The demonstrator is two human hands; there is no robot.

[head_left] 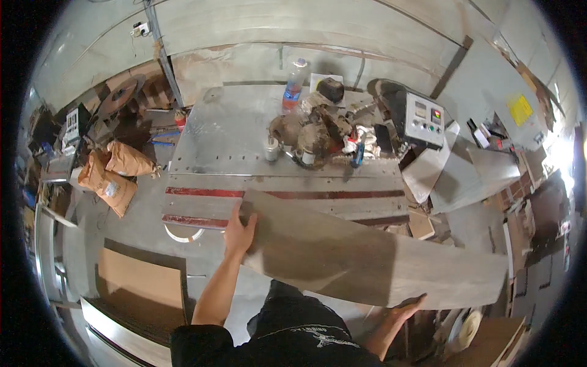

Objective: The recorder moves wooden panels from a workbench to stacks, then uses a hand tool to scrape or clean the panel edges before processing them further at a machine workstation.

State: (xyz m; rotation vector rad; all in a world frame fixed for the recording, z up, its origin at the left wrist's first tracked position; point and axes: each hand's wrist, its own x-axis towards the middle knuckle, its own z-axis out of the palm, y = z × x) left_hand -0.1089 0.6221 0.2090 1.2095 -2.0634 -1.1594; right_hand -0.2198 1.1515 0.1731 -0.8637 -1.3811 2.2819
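Note:
A long, flat grey-brown board (330, 251) lies slantwise in front of me, its left end over the near edge of a metal machine table (226, 134) with two dark red strips. My left hand (240, 232) grips the board's left end, with the thumb and fingers at its edge. Beneath the near long edge, toward the right, my right hand (403, 313) supports the board; part of its fingers is hidden under it. The right end of the board reaches out past the table.
Motor-like machinery (315, 134) stands on the table beside a plastic bottle (294, 85), a small white container (271, 148) and a blue-handled tool (359, 153). A control box (424, 120) is at the back right. Brown sacks (109, 186) and a cardboard sheet (139, 284) lie left.

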